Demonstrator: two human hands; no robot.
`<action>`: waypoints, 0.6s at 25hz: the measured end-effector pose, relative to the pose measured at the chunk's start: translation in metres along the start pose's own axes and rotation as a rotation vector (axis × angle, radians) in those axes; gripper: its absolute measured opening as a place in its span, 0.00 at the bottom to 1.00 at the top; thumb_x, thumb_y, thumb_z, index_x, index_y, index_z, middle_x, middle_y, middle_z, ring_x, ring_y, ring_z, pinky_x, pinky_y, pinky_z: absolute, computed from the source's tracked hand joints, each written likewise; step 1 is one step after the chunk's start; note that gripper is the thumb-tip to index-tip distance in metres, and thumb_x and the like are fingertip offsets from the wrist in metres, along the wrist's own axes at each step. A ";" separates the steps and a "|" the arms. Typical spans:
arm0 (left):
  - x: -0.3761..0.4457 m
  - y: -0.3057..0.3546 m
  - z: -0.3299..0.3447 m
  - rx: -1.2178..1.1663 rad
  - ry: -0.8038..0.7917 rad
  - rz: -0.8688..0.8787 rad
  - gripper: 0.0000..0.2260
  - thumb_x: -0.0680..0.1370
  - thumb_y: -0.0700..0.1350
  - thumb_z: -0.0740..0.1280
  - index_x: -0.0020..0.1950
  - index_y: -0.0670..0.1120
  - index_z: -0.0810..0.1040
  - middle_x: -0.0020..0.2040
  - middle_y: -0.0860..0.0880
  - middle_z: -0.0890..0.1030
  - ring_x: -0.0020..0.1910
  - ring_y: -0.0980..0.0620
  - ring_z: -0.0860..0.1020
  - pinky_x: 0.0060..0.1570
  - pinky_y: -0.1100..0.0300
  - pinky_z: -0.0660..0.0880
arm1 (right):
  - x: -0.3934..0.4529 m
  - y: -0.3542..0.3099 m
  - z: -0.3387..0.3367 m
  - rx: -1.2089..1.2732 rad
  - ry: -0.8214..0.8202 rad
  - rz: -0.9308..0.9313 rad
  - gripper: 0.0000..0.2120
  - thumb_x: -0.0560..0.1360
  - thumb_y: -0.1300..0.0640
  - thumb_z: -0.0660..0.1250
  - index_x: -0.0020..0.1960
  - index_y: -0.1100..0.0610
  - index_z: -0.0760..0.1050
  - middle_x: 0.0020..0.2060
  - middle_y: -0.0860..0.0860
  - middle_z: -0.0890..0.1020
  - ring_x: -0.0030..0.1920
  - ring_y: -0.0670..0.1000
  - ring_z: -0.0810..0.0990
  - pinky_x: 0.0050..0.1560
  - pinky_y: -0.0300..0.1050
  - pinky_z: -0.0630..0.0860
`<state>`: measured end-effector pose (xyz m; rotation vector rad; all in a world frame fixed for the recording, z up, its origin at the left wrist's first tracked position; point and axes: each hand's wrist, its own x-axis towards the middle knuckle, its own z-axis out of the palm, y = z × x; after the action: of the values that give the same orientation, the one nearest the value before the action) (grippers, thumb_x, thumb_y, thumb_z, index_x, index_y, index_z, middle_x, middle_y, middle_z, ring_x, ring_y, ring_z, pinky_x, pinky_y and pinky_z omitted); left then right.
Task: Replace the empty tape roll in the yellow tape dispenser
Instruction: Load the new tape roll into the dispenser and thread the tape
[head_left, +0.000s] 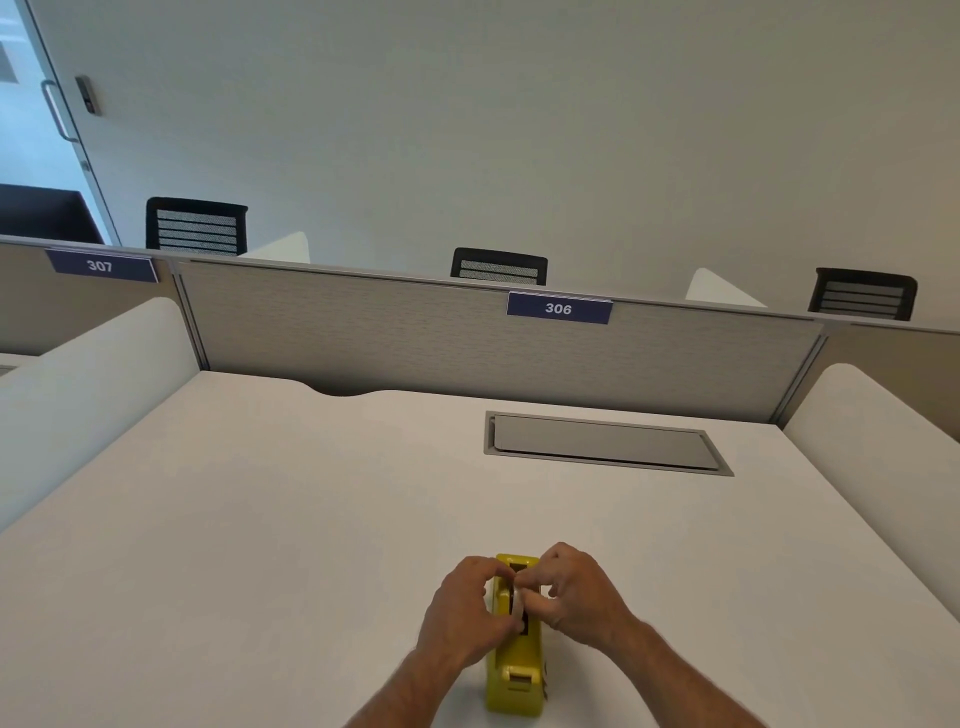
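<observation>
The yellow tape dispenser stands on the white desk near its front edge, its cutter end toward me. Over its middle slot, my left hand and my right hand meet from either side. Between their fingertips is a pale tape roll, seated in or just above the slot. My fingers hide most of the roll, so I cannot tell whether it is full or empty.
A grey cable hatch is set into the desk at the back right. A grey partition with the label 306 closes off the far side, and white side dividers flank the desk. Black chairs stand beyond.
</observation>
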<state>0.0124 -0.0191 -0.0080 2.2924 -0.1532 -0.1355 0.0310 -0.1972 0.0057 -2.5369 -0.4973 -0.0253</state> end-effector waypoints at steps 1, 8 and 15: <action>0.000 0.000 0.000 0.000 0.002 0.002 0.23 0.67 0.56 0.76 0.59 0.60 0.75 0.62 0.59 0.75 0.57 0.56 0.74 0.60 0.58 0.77 | 0.000 0.000 -0.001 0.002 0.006 0.005 0.12 0.70 0.43 0.66 0.52 0.40 0.82 0.43 0.42 0.82 0.48 0.43 0.75 0.43 0.44 0.79; 0.000 0.002 0.000 0.000 0.001 -0.011 0.24 0.66 0.57 0.77 0.59 0.60 0.75 0.62 0.59 0.75 0.58 0.56 0.74 0.60 0.57 0.77 | 0.000 -0.002 -0.001 -0.009 -0.006 -0.014 0.12 0.70 0.43 0.67 0.51 0.41 0.83 0.42 0.41 0.81 0.48 0.43 0.74 0.43 0.42 0.79; 0.000 0.000 0.000 0.000 -0.004 -0.002 0.23 0.65 0.56 0.76 0.59 0.60 0.75 0.63 0.58 0.75 0.58 0.55 0.74 0.60 0.56 0.77 | 0.000 0.001 0.001 0.012 0.014 -0.030 0.10 0.71 0.45 0.68 0.49 0.42 0.83 0.40 0.39 0.84 0.47 0.45 0.75 0.42 0.45 0.79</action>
<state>0.0119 -0.0193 -0.0076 2.2925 -0.1531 -0.1417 0.0315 -0.1973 0.0050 -2.5159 -0.5289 -0.0509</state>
